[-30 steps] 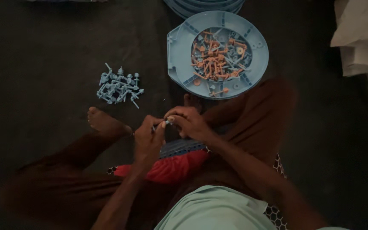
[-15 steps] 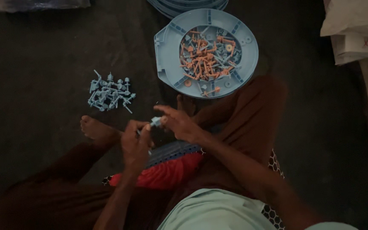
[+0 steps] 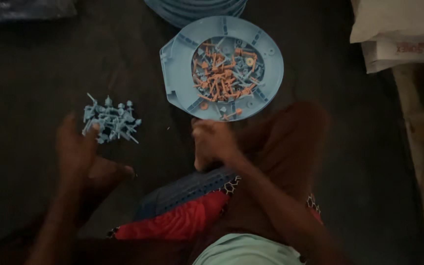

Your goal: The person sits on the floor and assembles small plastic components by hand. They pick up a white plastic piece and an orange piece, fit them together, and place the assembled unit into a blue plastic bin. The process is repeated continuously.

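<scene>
Informal floor-level piecework spot, seemingly home or small workshop. Dark bare floor (image 3: 35, 73) used as bench; small plastic parts heaped loose (image 3: 110, 123), more sorted in round blue tray (image 3: 177, 73); sacks (image 3: 393, 24) stacked alongside.

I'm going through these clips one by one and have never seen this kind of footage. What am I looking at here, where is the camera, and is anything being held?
There is no machine here. A camera worn on a person's head looks down at their own two bare hands and lap as they sit on a dark floor.

The left hand is stretched toward a small pile of light blue plastic pieces on the floor. The right hand hovers just below a round light blue tray, which holds a heap of orange and blue small parts.

Both hands are blurred, so I cannot tell if either holds anything. A red and blue cloth lies across the lap, and white sacks sit at the upper right.
</scene>
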